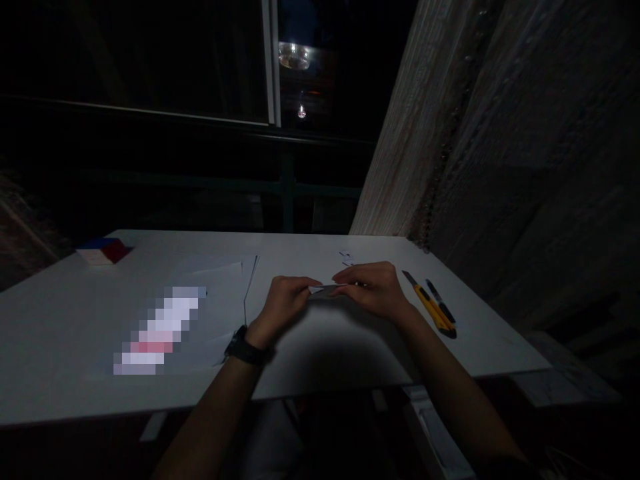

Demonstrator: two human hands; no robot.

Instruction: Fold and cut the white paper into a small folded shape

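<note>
Between my two hands, above the middle of the white table, is a small piece of paper (325, 289). My left hand (286, 300), with a dark watch (245, 347) at its wrist, pinches the paper's left end between thumb and fingers. The right end is pinched by my right hand (376, 288), whose fingers reach over the top. Both hands cast a soft shadow on the tabletop. Just beyond my right hand lie small paper scraps (346, 256) with dark marks. Fine detail of the held paper is too dim to make out.
Right of my right hand, a yellow utility knife (431, 307) with its blade out lies beside a dark pen (440, 300). Sheets of paper (225, 300), partly blurred out, cover the left of the table (310, 243). A puzzle cube (104, 251) sits far left. A curtain (395, 133) hangs behind.
</note>
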